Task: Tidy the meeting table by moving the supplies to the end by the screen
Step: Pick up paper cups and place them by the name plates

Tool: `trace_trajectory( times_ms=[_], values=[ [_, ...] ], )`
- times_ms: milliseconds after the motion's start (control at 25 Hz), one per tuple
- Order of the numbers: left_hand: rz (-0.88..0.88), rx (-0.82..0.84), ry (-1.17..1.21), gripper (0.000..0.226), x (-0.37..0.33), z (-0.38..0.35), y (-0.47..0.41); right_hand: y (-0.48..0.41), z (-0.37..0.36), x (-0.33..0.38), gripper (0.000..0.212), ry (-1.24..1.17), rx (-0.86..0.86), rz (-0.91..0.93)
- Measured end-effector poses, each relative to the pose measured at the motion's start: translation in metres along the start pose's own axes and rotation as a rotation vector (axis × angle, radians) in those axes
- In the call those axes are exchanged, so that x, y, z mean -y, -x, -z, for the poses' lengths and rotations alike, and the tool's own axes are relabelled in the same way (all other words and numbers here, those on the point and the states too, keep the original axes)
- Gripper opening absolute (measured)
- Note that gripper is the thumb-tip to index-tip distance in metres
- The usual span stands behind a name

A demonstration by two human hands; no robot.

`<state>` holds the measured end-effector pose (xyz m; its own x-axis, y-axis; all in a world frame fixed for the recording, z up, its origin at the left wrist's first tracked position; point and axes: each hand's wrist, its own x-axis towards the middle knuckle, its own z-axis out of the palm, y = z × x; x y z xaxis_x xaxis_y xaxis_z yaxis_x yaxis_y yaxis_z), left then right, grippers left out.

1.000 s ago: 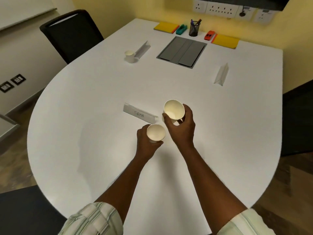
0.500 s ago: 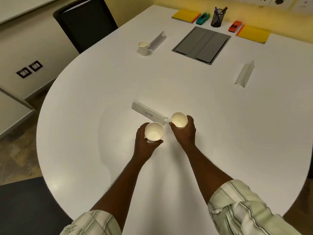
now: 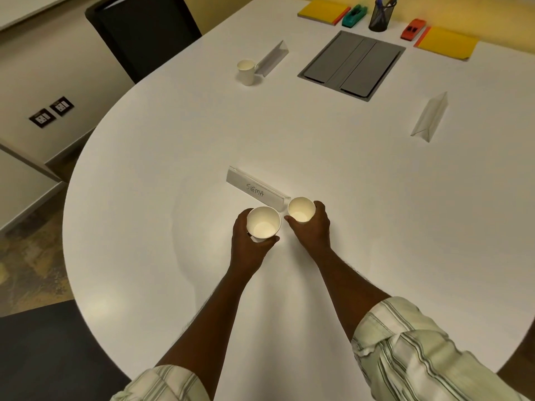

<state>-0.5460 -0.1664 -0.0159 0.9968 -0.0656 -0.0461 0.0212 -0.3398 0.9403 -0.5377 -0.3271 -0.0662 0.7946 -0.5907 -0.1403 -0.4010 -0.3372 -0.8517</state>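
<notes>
My left hand [image 3: 250, 244] grips a white paper cup [image 3: 263, 222] just above the white table [image 3: 144, 227]. Beside it, my right hand [image 3: 314, 230] holds a second paper cup [image 3: 301, 209], lower and close to the tabletop. Both cups are empty and upright. Right behind them lies a name card marked SIGMA [image 3: 254, 190]. A third paper cup [image 3: 246, 71] stands far off at the left, touching another name card [image 3: 272, 57]. A further name card [image 3: 430, 117] lies at the right.
At the far end sit two yellow pads [image 3: 322, 10] [image 3: 447, 43], a green tape dispenser [image 3: 354, 14], a black pen holder [image 3: 380, 13] and a red stapler [image 3: 414, 28]. A grey cable hatch [image 3: 351, 63] is set in the table. A black chair [image 3: 144, 30] stands at the far left.
My right hand has lowered its cup from a raised, tilted position down beside the left cup. The camera has moved forward over the table.
</notes>
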Motion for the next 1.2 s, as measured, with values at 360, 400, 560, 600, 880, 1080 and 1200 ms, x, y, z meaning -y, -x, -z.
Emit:
trace_trajectory(
  times_ms=[360, 400, 560, 600, 880, 1080, 1200],
  values=[
    [-0.013, 0.007, 0.009, 0.074, 0.003, 0.005, -0.001, 0.002, -0.005, 0.004, 0.107, 0.024, 0.037, -0.074],
    [-0.016, 0.006, 0.01, 0.074, 0.002, 0.005, -0.001, 0.005, -0.004, 0.004, 0.115, 0.027, 0.044, -0.079],
    [-0.02, 0.013, 0.01, 0.073, -0.005, 0.005, 0.003, 0.024, 0.008, 0.0, 0.122, 0.066, 0.021, -0.067],
    [-0.02, 0.02, 0.009, 0.072, -0.006, 0.005, 0.006, 0.03, 0.01, -0.001, 0.12, 0.087, 0.003, -0.073],
    [-0.089, 0.122, -0.003, 0.073, -0.025, -0.001, 0.044, 0.08, 0.038, 0.005, 0.094, 0.195, -0.046, -0.072],
    [-0.136, 0.172, 0.014, 0.069, -0.047, 0.019, 0.082, 0.133, 0.065, 0.019, 0.087, 0.169, 0.095, 0.052],
    [-0.105, 0.202, 0.034, 0.068, -0.055, 0.041, 0.107, 0.179, 0.076, 0.029, 0.093, 0.134, 0.195, 0.142]
  ],
)
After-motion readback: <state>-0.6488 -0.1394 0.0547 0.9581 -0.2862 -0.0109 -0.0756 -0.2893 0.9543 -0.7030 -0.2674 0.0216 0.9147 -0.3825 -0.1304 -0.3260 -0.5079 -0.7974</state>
